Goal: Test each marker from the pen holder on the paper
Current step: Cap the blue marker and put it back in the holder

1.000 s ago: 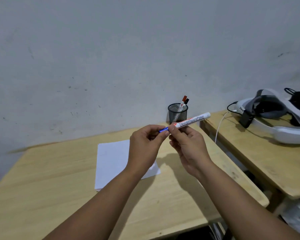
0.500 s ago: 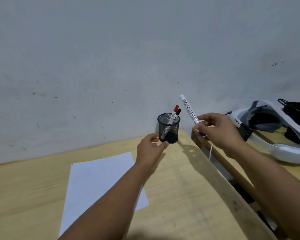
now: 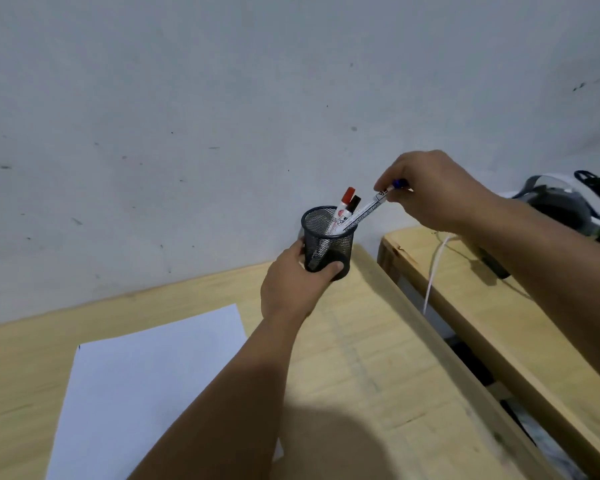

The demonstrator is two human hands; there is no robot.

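Slanting into pen holder, marker in right grip.

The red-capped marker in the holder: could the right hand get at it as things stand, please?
Probably not yet. The right hand is shut on the blue-capped marker, which slants into the pen holder beside the red-capped marker. Once that grip lets go, the way looks free.

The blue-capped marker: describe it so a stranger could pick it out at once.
Find the black mesh pen holder at the far edge of the wooden table, steadied by the left hand. Three markers lean in it. The blue-capped marker is the rightmost, pinched at its top by the right hand; the others have red and black caps.
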